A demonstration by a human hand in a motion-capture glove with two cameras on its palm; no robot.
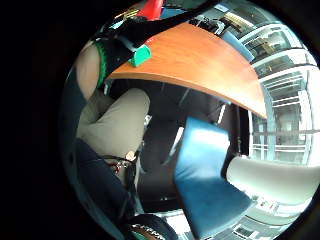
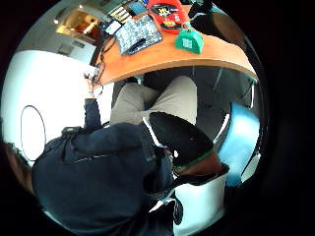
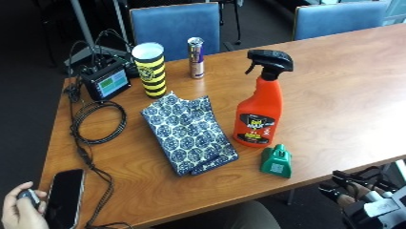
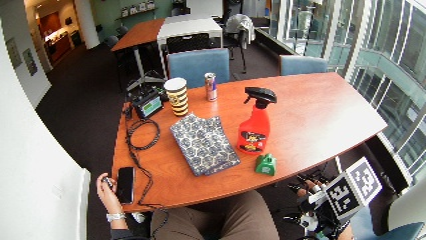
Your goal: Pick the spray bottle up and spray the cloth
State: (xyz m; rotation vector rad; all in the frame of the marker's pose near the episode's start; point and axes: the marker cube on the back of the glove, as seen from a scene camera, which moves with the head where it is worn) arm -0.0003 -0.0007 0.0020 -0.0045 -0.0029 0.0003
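The orange spray bottle (image 3: 257,112) with a black trigger head stands upright on the wooden table (image 3: 329,86), right of the middle. A folded blue-and-white patterned cloth (image 3: 187,132) lies flat just to its left. My gloved right hand (image 3: 359,195) hangs off the table's near right edge, below the tabletop and well apart from the bottle, its fingers relaxed and holding nothing. The thumb side palm view looks back at the bottle (image 2: 167,12) and the cloth (image 2: 138,32) on the table from below its edge. In the wide view the hand (image 4: 313,196) is beside my knee.
A small green object (image 3: 277,161) sits at the near edge in front of the bottle. A drink can (image 3: 196,57), a yellow-and-black cup (image 3: 149,69), a small screen device (image 3: 105,81) and a coiled cable (image 3: 98,121) stand further left. The bare left hand (image 3: 19,207) is beside a phone (image 3: 63,198). Blue chairs (image 3: 174,24) stand behind.
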